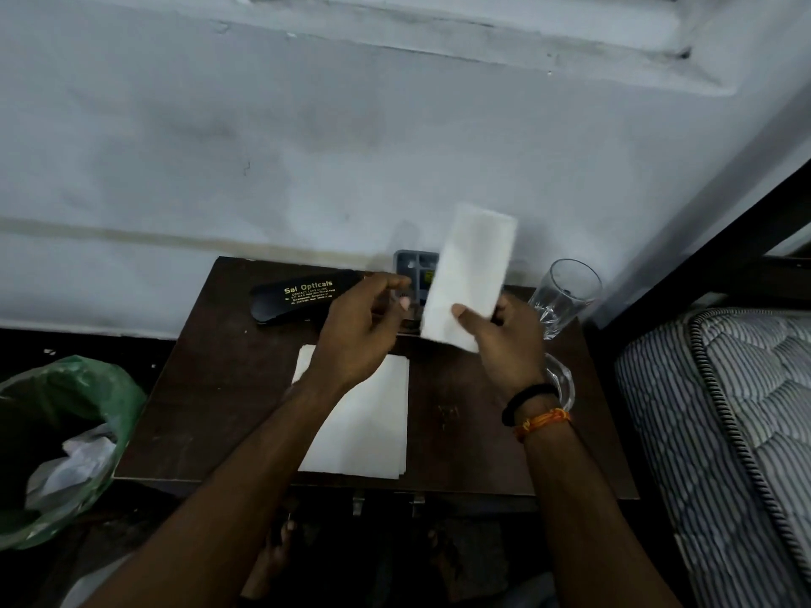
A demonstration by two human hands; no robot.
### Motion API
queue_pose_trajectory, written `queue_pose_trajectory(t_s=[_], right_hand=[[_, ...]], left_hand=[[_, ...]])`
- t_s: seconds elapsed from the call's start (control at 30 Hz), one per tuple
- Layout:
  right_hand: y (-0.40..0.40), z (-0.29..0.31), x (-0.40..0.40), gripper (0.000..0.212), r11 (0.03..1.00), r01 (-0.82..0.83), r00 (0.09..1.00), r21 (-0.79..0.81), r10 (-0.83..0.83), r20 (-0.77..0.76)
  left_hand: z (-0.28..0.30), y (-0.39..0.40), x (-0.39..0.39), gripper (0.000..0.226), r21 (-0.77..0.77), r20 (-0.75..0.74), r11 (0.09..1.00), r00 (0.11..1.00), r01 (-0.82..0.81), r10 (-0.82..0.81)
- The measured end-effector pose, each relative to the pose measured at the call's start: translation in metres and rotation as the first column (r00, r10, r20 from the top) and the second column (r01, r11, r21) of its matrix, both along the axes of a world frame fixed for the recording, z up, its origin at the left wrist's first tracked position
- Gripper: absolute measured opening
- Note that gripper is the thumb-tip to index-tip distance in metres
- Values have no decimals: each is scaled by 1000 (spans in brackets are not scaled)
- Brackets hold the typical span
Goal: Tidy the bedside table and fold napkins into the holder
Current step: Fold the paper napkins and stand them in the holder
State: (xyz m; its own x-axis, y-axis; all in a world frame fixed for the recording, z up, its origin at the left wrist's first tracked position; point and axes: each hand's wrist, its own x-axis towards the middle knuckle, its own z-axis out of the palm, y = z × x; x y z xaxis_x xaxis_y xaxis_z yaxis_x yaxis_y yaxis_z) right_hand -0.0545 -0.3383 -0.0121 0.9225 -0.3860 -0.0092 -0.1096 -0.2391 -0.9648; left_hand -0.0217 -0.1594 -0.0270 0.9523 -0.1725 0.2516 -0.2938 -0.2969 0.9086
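Now R hand [504, 340] pinches folded napkin [469, 274] at bottom end.

Folded napkin [467, 278] covers most of the grey holder [411, 267] at the worktop's [210, 388] back; contents can't be read. Left forearm hides part of the flat napkin stack [368, 432]. Small print on the black specs case [298, 296] illegible. Mattress [724, 432] cut off at right edge.

On the surface [219, 410], the napkin stack [364, 432] lies in front of the spectacle case [303, 300]; the glass [564, 296] stands right of the case.
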Motion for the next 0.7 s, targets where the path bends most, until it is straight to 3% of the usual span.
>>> queue_pose_trajectory(t_s=[0.07, 0.13, 0.33, 0.47, 0.7], right_hand=[[-7, 1, 1, 22, 984, 179, 982, 15, -179, 59], [-11, 0, 2, 19, 957, 288, 951, 33, -290, 104], [-8, 2, 2, 16, 960, 278, 954, 27, -279, 106], [-5, 2, 2, 18, 969, 245, 963, 10, -245, 113], [-1, 6, 3, 20, 976, 218, 966, -6, -215, 147]], left_hand=[[-7, -1, 0, 35, 198, 66, 979, 995, 54, -69], [-11, -3, -1, 45, 322, 9, 941, 994, 102, -111], [-12, 1, 6, 56, 483, -38, 852, 977, 200, -208], [-9, 1, 3, 53, 521, -16, 838, 983, 164, -182], [-8, 10, 1, 38, 434, -10, 887, 986, 154, -166]])
